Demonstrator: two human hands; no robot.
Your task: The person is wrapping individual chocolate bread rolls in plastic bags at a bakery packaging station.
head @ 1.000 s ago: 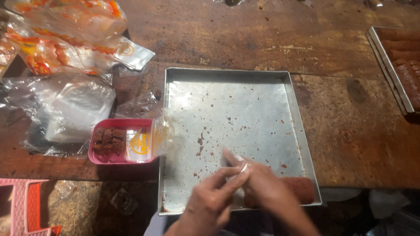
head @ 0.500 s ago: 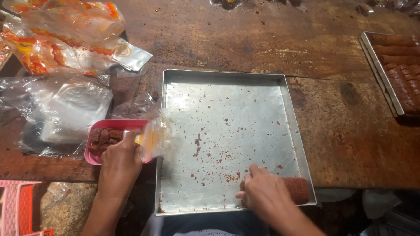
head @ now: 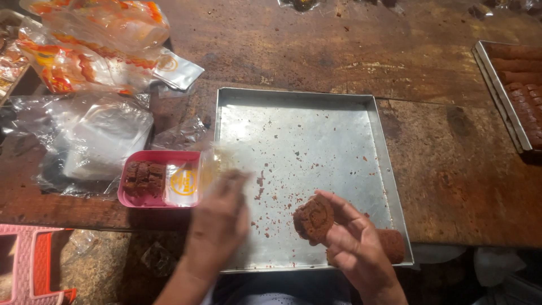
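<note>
Right hand (head: 353, 240): fingers curled around a round brown cake slice (head: 314, 217), spiral cut face turned up to the camera, held just above the near right part of the metal tray (head: 293, 99). Thumb and fingertips bear on the rim of the slice, not on the face. Looks soft, crumbly and light; likely to break if pinched across the middle, so the rim grip with support under it seems the safe hold. Surface may be a little sticky, going by the crumbs.

Left hand (head: 221, 217): motion-blurred, over the tray's near left edge, close to the pink tub (head: 161, 155). Appears empty with fingers loosely bent, but the blur makes that uncertain.

Behind the right hand, a short brown cake log (head: 392, 245) lies in the tray's near right corner. Otherwise the tray holds only scattered brown crumbs.

Pink tub, touching the tray's left wall: a few brown slices stacked at its left end, a clear wrapper with a yellow mark lying across its right end.

Left of that, clear plastic bags (head: 96, 141); farther back, orange-printed packets (head: 90, 45). At the far right edge, a second tray (head: 497, 85) filled with rows of brown rolls. All on a worn wooden table (head: 339, 51).
</note>
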